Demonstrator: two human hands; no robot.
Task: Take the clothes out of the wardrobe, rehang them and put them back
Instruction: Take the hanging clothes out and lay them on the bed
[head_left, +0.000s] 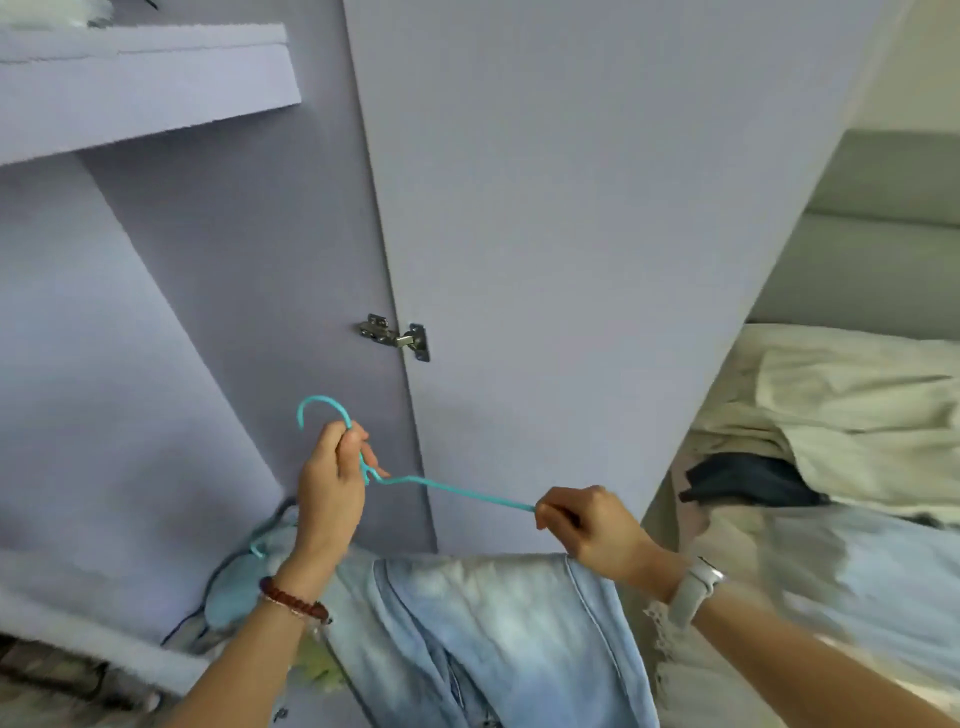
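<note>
Step in hand: rehanging the pale blue jeans (483, 639) on the turquoise hanger (415, 480), judging by how things lie.
Left hand (332, 480): fingers curled round the hanger's neck just under the hook, left of centre in the frame.
Right hand (587, 525): pinches the far end of the hanger's arm, right of centre.
Jeans: draped below both hands, lower middle of the frame, seemingly over the right forearm; not yet on the hanger.
Wardrobe: open door (545, 234) fills the upper middle, shelf (145, 88) at upper left.
How to do it well: keep the hanger level, feed the jeans evenly over the arm so the weight balances, and hold the neck firmly so the thin hanger does not twist.
Bed (852, 410): right edge, with rumpled cloth.
</note>
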